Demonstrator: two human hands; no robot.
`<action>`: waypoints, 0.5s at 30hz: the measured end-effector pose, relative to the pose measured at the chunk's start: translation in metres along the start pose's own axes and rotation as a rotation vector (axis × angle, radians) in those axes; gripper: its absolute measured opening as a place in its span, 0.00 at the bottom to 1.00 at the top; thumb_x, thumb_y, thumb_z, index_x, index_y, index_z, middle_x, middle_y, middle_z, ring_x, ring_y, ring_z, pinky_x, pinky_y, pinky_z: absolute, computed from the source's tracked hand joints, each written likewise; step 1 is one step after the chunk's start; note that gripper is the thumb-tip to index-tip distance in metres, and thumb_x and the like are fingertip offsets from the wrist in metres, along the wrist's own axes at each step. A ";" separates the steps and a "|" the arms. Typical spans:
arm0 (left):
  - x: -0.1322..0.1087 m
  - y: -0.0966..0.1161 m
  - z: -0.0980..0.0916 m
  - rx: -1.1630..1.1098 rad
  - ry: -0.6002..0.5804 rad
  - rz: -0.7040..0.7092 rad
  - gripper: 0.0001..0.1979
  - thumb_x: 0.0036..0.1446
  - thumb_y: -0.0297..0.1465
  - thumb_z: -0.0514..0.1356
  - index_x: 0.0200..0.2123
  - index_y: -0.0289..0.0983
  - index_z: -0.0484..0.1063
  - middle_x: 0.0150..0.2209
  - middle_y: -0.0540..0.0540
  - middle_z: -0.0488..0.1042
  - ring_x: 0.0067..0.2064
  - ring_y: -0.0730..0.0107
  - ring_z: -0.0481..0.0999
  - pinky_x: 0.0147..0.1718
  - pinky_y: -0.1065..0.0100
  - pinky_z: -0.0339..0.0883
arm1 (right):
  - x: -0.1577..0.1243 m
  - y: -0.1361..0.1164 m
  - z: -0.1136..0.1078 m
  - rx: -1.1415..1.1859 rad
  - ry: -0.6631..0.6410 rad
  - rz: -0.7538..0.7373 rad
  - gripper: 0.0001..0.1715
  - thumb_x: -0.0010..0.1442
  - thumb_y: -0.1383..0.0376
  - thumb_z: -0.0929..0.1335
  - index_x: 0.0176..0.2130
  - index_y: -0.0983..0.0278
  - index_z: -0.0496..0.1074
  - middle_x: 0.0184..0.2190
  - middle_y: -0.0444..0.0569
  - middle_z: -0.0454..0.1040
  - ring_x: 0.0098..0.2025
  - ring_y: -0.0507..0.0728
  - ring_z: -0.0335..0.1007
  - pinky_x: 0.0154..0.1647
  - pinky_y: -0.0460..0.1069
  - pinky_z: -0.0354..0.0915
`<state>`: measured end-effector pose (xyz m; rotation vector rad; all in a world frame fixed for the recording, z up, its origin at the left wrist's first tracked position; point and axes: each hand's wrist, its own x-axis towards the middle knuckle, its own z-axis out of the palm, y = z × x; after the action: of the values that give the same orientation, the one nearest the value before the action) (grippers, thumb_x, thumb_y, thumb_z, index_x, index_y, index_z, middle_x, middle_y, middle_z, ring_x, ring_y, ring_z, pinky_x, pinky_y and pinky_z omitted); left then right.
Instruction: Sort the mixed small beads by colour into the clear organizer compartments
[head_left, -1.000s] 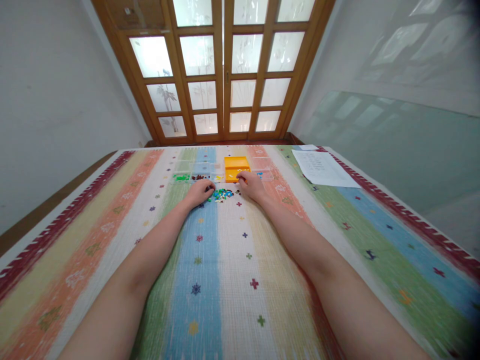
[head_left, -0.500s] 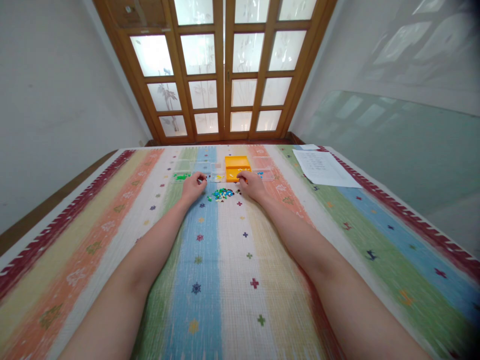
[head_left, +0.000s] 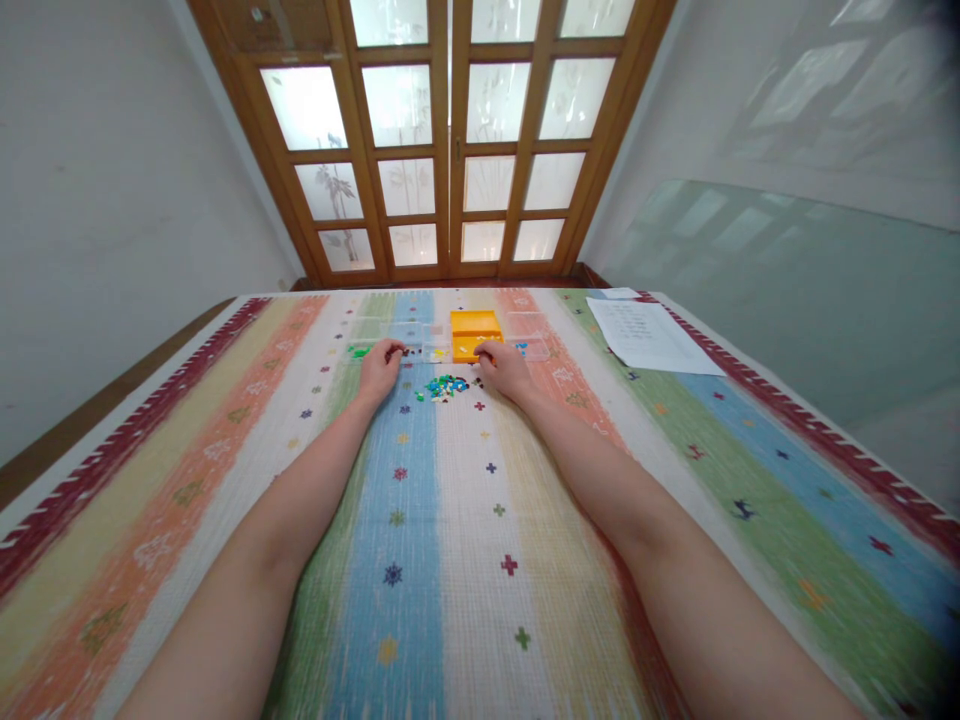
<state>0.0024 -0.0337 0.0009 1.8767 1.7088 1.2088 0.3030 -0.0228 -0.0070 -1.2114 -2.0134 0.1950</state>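
My left hand (head_left: 381,372) is at the near edge of the clear plastic boxes, fingers drawn together in a pinch. Whatever it holds is too small to make out. Beside it lie green pieces (head_left: 358,352) in a clear box and a few dark pieces (head_left: 412,352). My right hand (head_left: 505,370) is closed at the front edge of the open orange box (head_left: 475,322), its fingertips partly hiding that box's pale contents. Between the hands, a loose pile of small coloured pieces (head_left: 445,388), mostly blue, green and white, rests on the cloth.
Yellow pieces (head_left: 439,353) sit in a clear box left of the orange one; blue pieces (head_left: 521,348) are in a clear box (head_left: 536,350) to its right. A printed paper sheet (head_left: 651,337) lies at the far right of the striped tablecloth (head_left: 465,600). Glazed doors stand behind the table.
My left hand has shifted slightly left and away from me, off the pile's side toward the clear box. My right hand has stayed nearly still.
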 end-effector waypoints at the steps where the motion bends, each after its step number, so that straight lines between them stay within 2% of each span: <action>1: 0.000 -0.001 0.001 -0.009 0.009 -0.007 0.12 0.64 0.32 0.55 0.45 0.39 0.77 0.42 0.46 0.80 0.40 0.65 0.76 0.43 0.65 0.70 | 0.000 0.000 0.000 -0.004 -0.002 0.001 0.14 0.63 0.70 0.65 0.42 0.60 0.79 0.41 0.49 0.82 0.43 0.59 0.75 0.47 0.52 0.67; 7: 0.002 -0.007 0.003 -0.058 0.021 -0.025 0.12 0.65 0.35 0.56 0.45 0.39 0.77 0.39 0.46 0.81 0.39 0.65 0.77 0.42 0.65 0.72 | 0.000 0.001 0.000 -0.012 -0.002 -0.004 0.14 0.63 0.70 0.65 0.43 0.60 0.79 0.41 0.49 0.82 0.43 0.60 0.75 0.46 0.52 0.67; 15: 0.000 -0.005 0.005 -0.108 -0.047 -0.031 0.19 0.64 0.28 0.54 0.55 0.38 0.76 0.47 0.44 0.82 0.40 0.65 0.79 0.48 0.61 0.73 | 0.000 0.000 0.000 -0.011 -0.014 -0.002 0.14 0.63 0.70 0.65 0.43 0.60 0.79 0.42 0.49 0.82 0.43 0.59 0.75 0.46 0.52 0.67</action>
<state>0.0030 -0.0311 -0.0059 1.7946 1.6088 1.2112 0.3034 -0.0232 -0.0068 -1.2179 -2.0304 0.1921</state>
